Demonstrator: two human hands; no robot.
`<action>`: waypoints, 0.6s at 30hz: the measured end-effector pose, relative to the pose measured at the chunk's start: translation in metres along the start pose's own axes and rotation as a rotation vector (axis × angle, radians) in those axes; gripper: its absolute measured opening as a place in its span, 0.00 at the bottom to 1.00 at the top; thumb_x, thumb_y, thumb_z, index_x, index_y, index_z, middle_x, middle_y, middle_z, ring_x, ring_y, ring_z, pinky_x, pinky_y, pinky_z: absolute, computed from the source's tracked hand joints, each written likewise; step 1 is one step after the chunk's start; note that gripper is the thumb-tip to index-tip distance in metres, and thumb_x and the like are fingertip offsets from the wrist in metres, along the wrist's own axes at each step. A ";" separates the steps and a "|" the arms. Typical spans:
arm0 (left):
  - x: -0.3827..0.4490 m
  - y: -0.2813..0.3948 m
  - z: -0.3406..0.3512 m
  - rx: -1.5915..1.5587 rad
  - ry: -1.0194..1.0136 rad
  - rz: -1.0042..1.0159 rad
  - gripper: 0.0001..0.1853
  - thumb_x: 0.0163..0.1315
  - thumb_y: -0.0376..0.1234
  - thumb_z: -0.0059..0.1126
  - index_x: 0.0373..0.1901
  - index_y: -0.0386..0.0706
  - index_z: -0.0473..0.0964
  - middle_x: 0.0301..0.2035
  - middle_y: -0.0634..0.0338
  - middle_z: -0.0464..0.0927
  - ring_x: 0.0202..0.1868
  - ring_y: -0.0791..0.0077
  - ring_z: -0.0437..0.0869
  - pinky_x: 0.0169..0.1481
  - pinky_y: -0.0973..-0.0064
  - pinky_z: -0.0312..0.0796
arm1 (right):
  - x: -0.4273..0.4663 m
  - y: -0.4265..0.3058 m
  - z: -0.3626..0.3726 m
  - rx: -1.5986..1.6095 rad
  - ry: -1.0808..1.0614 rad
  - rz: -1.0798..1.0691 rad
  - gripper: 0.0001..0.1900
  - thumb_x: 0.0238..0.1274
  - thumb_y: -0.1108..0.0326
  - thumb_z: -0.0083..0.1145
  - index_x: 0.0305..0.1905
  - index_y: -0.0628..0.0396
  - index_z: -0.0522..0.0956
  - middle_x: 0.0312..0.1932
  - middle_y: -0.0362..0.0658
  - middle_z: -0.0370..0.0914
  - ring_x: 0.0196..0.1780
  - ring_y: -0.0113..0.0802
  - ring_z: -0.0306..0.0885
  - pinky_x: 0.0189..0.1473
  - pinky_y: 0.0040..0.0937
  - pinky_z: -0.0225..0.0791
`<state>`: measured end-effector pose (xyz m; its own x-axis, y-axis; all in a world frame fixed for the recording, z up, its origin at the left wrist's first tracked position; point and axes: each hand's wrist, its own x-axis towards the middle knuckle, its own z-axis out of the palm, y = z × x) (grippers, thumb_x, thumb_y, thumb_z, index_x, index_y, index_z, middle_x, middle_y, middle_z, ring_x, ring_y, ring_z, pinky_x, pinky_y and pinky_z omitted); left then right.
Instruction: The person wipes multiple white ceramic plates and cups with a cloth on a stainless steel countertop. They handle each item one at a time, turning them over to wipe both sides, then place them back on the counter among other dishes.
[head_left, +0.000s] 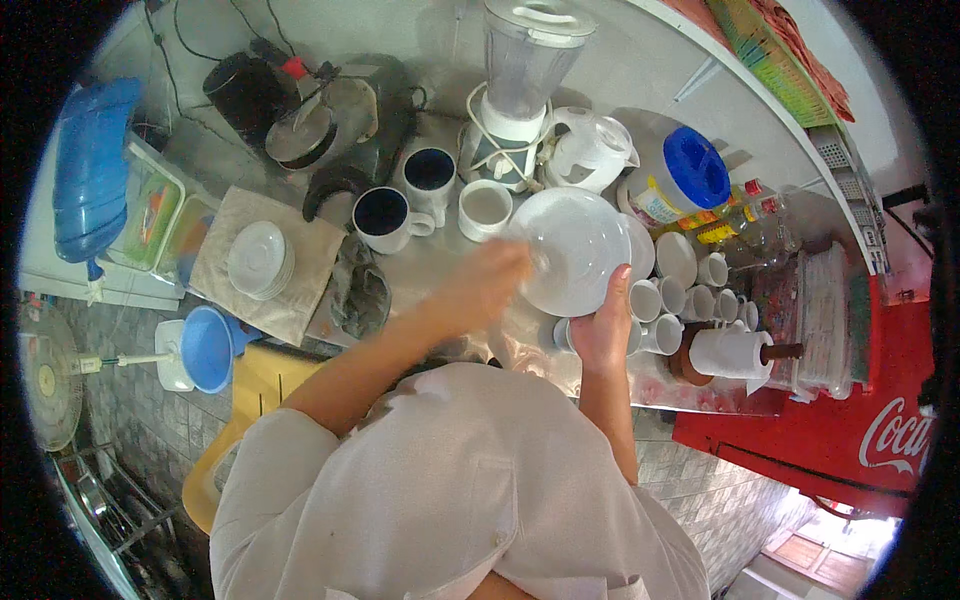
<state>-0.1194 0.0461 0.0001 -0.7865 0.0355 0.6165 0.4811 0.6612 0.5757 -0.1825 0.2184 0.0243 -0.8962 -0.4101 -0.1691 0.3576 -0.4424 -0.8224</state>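
A white plate (574, 251) is tilted up above the metal counter, its glossy face towards me. My right hand (607, 322) grips its lower right rim, thumb along the edge and fingers hidden behind. Blurred by motion, my left hand (502, 279) is at the plate's left edge; whether its fingers touch or grip the rim cannot be made out. Just beyond that hand stand a white mug (485, 210) and two dark-lined mugs (381, 217). Several small white cups (664, 334) and a stack of white dishes (677, 259) are to the right of the plate.
A blender (529, 97), a white kettle (589, 154) and a blue-lidded tub (694, 169) line the wall. Stacked saucers (261, 259) sit on a beige cloth (307, 277), near a crumpled grey rag (360, 292). A paper towel roll (727, 352) stands right, before a red cooler (810, 442).
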 end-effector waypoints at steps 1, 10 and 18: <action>0.005 -0.008 -0.006 0.075 0.088 -0.002 0.19 0.41 0.21 0.55 0.38 0.42 0.74 0.45 0.52 0.71 0.50 0.54 0.71 0.53 0.61 0.66 | -0.001 0.002 0.001 -0.009 -0.004 0.032 0.33 0.67 0.43 0.38 0.66 0.58 0.56 0.64 0.46 0.60 0.65 0.40 0.60 0.63 0.40 0.56; 0.038 0.037 0.016 -0.101 0.045 0.071 0.21 0.45 0.29 0.55 0.46 0.42 0.74 0.47 0.52 0.71 0.53 0.51 0.69 0.59 0.58 0.61 | 0.004 -0.007 0.008 0.040 -0.145 0.161 0.38 0.62 0.33 0.31 0.65 0.55 0.57 0.62 0.46 0.62 0.63 0.39 0.62 0.63 0.41 0.56; 0.029 0.034 -0.018 -0.428 0.065 -0.164 0.21 0.49 0.24 0.59 0.49 0.40 0.72 0.47 0.55 0.73 0.53 0.63 0.73 0.59 0.71 0.63 | 0.018 -0.004 0.002 -0.193 -0.158 0.032 0.38 0.61 0.33 0.34 0.64 0.54 0.57 0.58 0.45 0.64 0.59 0.36 0.65 0.57 0.41 0.62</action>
<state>-0.1186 0.0568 0.0471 -0.8461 -0.0997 0.5236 0.4799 0.2847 0.8298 -0.1993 0.2113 0.0251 -0.8274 -0.5482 -0.1222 0.3151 -0.2730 -0.9089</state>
